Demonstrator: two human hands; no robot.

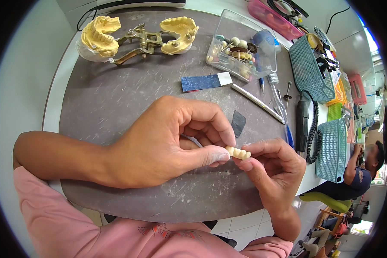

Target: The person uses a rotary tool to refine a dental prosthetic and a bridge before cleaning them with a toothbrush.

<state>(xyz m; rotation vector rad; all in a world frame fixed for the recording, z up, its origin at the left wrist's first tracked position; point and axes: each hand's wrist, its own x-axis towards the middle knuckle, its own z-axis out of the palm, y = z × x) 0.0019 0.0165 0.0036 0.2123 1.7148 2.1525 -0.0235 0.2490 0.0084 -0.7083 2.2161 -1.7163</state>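
Observation:
A short row of cream-coloured false teeth, a dental bridge, is held over the front part of the grey worktop. My left hand pinches its left end between thumb and fingertips; the thumb carries whitish dust. At the other end, my right hand grips it with thumb and forefinger. Fingertips hide parts of the bridge. Just beyond the hands lies a small dark piece of paper. Farther back are a blue paper strip with a white end and a slim metal rod.
A brass articulator with yellow plaster tooth casts stands at the back left. Behind the strip is a clear box of polishing bits. To the right are a toothbrush, a black handpiece with coiled cord, and teal baskets. A person sits far right.

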